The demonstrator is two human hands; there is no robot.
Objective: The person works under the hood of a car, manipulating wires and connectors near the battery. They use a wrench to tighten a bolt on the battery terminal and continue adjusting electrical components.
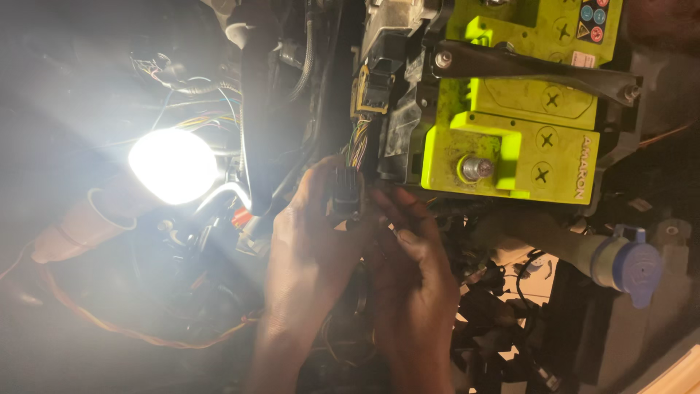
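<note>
Two hands work together: left hand [310,241] pinches a black plug [348,191] upright, steadying it; right hand [408,263] fingers half-curled beside it, near a green battery [510,138].

A car's engine bay (dimly lit): yellow-green battery [510,138], wiring loom [357,142], glaring work lamp [173,165].

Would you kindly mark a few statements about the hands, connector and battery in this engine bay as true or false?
1. The left hand holds a black connector. True.
2. The battery is red. False: it is bright yellow-green.
3. A black bar crosses the battery's top. True.
4. The lamp is switched off. False: it glows bright white, left of the hands.
5. The right hand rests on the blue cap. False: its fingers are by the connector.
</note>
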